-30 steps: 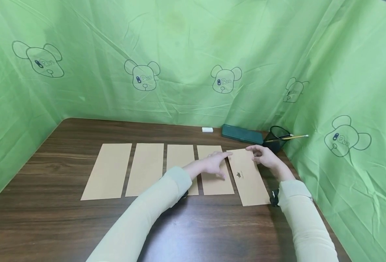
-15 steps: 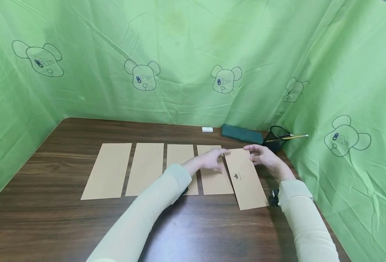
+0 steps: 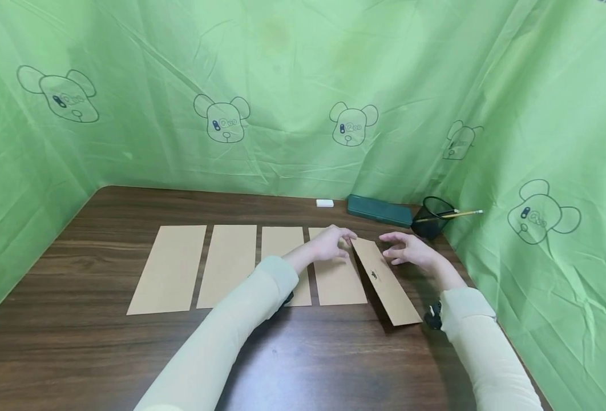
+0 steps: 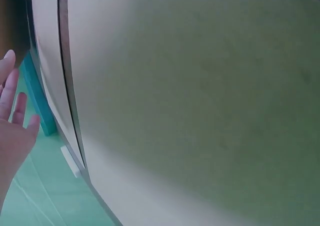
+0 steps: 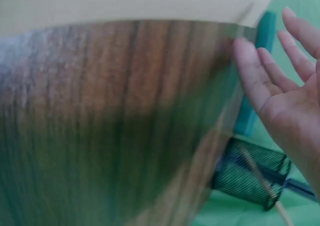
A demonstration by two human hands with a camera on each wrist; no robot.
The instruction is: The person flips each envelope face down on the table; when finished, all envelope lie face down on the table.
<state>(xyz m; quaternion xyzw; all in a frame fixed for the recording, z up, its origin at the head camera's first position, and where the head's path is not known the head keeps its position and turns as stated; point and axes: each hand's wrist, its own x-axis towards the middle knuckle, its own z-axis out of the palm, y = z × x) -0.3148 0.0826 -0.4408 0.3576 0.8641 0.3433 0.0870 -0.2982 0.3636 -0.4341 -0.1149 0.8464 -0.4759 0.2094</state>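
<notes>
A flat brown paper envelope (image 3: 385,282) with a small dark crown mark stands tilted at the right end of a row, its left long edge raised off the table. My left hand (image 3: 328,244) pinches its upper left corner. Just beyond the envelope's right edge is my right hand (image 3: 411,251), fingers spread and slightly bent, holding nothing. Seen from the right wrist, that hand (image 5: 295,85) has its palm turned up beside the paper. Several plain brown envelopes (image 3: 169,268) lie flat to the left, two of them partly covered by my left arm.
At the back edge of the wooden table (image 3: 77,285) lie a white eraser (image 3: 325,203) and a dark green case (image 3: 380,210). A black mesh pen cup (image 3: 428,224) with pencils sits tipped at the right. Green curtains (image 3: 282,85) hang behind and beside.
The crown-marked envelope shifted a little left, then its left edge rose so it tilts. My right hand let go of its top right corner; my left hand took hold of the upper left.
</notes>
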